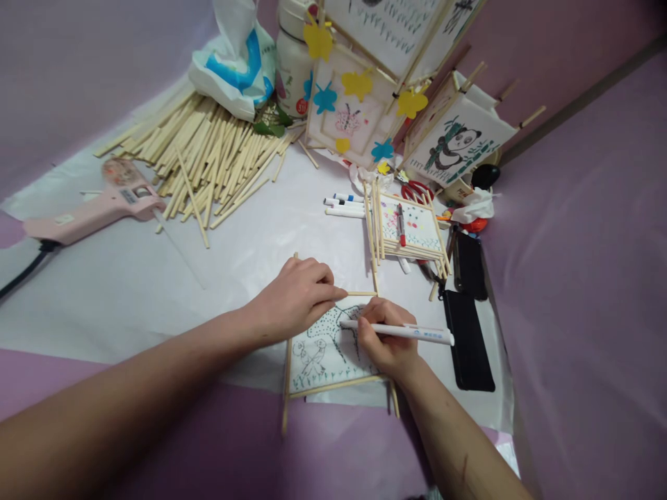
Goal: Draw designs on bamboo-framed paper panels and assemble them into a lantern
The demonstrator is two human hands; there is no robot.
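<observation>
Pinching a white marker [430, 334] crosswise, the right hand [386, 340] aims its tip left over the stick-framed drawing [333, 364], which lies beneath both hands; the left hand [299, 295] rests curled at the far edge, its grip unclear.

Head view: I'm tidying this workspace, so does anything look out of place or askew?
The tissue pack looks odd: it tilts, apparently resting on the splayed wooden sticks rather than flat. A red-capped marker also lies atop the stacked stick frames, perhaps left there.
</observation>
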